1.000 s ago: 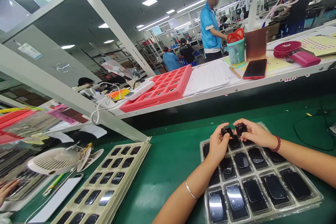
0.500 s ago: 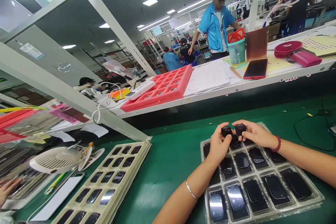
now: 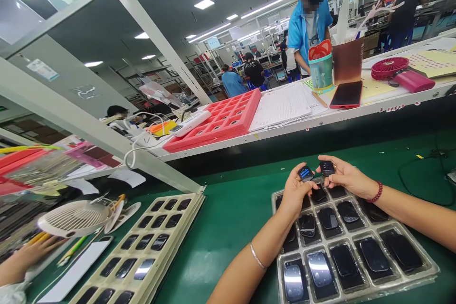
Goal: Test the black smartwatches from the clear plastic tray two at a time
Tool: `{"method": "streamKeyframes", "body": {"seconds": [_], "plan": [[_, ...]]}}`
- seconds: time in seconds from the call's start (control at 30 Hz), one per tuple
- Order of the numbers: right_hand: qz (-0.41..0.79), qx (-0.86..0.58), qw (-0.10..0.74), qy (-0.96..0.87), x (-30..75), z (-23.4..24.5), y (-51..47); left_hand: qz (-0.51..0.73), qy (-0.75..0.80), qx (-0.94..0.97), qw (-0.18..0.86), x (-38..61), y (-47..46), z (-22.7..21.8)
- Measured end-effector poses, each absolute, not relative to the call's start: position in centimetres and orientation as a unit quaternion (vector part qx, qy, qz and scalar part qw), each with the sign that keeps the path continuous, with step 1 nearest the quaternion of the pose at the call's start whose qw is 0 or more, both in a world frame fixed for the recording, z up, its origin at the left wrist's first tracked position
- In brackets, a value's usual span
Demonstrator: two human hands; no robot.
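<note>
Two compact black devices are held one in each hand, close together but not touching, just above the far left part of a clear plastic tray. The left device shows a lit blue screen and is pinched between the thumb and fingers of the left hand, tilted with its long axis slanting up toward the right. The right device is gripped by the fingertips of the right hand, lying almost level, with its long axis running across the view. The tray's long axis runs left to right on the green bench mat, and its rows of matching devices spread near and right of the hands. The left hand is nearer the tray's left edge, and the right forearm enters from the right, over the tray's far edge.
</note>
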State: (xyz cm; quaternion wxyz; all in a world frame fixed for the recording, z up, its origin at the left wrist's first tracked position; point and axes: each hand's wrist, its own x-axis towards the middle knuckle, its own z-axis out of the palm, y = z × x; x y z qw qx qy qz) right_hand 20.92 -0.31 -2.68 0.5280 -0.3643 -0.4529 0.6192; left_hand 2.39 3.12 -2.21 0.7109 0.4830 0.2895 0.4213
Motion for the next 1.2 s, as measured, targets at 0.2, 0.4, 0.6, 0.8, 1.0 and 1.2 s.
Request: {"method": "streamKeyframes", "body": {"seconds": [0.2,0.4,0.6,0.8,1.0,1.2], "plan": [[0.746,-0.305,0.485,-0.339,22.1,-2.3,0.3,0.405,0.274,0.350,0.799,1.9,3.8,-1.6],[0.767,-0.313,0.473,-0.300,22.5,-2.2,0.6,0.397,0.265,0.305,0.824,1.7,4.3,-1.5],[0.709,-0.319,0.494,-0.390,21.7,-2.4,0.1,0.413,0.288,0.389,0.772,2.1,3.8,-1.9],[0.535,-0.384,0.504,-0.559,20.1,-2.5,-0.9,0.424,0.309,0.541,0.657,2.6,2.9,-2.6],[0.454,-0.437,0.471,-0.617,20.1,-2.3,-1.2,0.404,0.319,0.581,0.630,2.5,2.5,-2.4],[0.457,-0.427,0.467,-0.625,20.1,-2.0,-1.2,0.402,0.319,0.597,0.616,2.4,2.5,-2.3]]}}
